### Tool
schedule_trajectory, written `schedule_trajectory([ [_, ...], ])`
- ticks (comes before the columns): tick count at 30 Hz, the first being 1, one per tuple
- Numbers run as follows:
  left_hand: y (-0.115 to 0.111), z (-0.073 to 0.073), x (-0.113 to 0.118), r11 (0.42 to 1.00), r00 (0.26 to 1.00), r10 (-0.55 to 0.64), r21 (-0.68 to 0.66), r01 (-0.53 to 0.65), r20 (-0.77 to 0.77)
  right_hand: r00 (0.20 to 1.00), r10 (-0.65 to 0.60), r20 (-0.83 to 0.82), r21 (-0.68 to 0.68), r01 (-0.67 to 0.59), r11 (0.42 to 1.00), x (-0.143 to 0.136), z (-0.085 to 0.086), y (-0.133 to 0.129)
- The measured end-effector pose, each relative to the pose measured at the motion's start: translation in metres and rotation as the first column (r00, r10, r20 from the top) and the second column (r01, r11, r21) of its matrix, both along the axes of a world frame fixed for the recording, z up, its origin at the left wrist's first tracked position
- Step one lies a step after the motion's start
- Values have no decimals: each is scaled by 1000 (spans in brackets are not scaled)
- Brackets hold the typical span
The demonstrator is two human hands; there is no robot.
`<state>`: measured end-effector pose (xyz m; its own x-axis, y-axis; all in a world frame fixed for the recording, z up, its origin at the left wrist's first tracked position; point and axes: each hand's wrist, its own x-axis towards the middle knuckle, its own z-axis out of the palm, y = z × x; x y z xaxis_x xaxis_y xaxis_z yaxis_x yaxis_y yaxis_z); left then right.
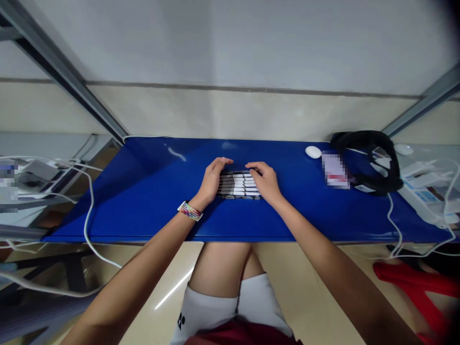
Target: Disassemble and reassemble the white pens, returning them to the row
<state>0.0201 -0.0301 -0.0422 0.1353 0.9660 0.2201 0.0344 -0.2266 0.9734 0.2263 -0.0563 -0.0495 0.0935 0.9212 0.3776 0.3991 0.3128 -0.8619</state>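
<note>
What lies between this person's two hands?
A row of narrow white-and-dark strips lies between the left hand and right hand, seen in the head view.

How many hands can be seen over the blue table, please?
2: the left hand at the left end of the white-and-dark strips, the right hand at their right end. No others are visible.
</note>
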Motion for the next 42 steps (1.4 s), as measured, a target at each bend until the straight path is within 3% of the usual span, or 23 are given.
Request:
schedule_trajectory([
  [9,-12,12,-2,1000,998,18,11,-17,-60,999,-27,-43,1,27,1000,-3,3,-11],
  [13,-17,10,1,1000,999,-15,-2,15,-52,999,-18,-45,-7,17,1000,-5,3,-13],
  [27,-14,4,-1,999,999,33,15,-33,-11,999,-30,32,20,29,999,-5,11,-20],
  [31,-11,4,-10,997,997,75,14,-75,0,971,101,216,139,-133,981,-4,20,-44],
  [35,-9,4,-15,989,989,146,-5,-146,-5,882,212,422,186,-313,931,-5,20,-73],
  [42,-9,5,-13,986,987,163,-20,-163,-8,821,230,523,156,-357,921,0,17,-85],
])
